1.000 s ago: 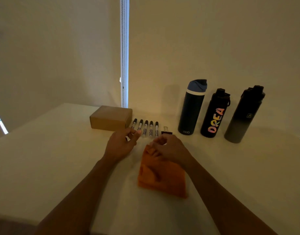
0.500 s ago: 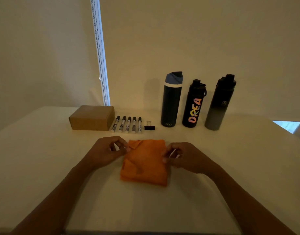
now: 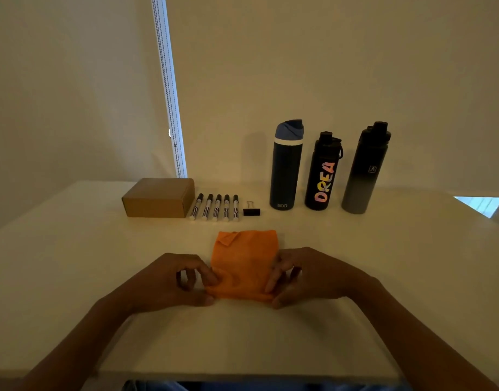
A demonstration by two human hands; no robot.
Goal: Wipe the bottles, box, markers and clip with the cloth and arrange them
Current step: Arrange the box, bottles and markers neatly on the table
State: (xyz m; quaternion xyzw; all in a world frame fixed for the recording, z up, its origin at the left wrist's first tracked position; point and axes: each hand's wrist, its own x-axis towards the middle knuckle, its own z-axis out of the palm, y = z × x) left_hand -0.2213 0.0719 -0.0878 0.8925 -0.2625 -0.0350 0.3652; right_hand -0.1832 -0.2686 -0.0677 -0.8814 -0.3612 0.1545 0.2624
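"Left hand (image 3: 169, 280): what does it hold?"

"It pinches the near left corner of the orange cloth (image 3: 244, 263); the right hand (image 3: 313, 277) pinches the near right corner. The cloth lies folded on the pale bench (image 3: 73, 263)."

"And beyond?"

"A row by the plain wall (image 3: 271, 66): a closed cardboard box (image 3: 158, 197), five markers (image 3: 216, 207) just beside it, a black clip (image 3: 251, 211). Then, upright, a blue-lidded bottle (image 3: 286, 170), a black bottle (image 3: 323, 176) and a black-to-grey bottle (image 3: 364, 170), all capped."

"Any writing?"

"DREA in colours on the black bottle, and a small A badge on the black-to-grey bottle. Pale letters at the blue-lidded bottle's base are unclear."
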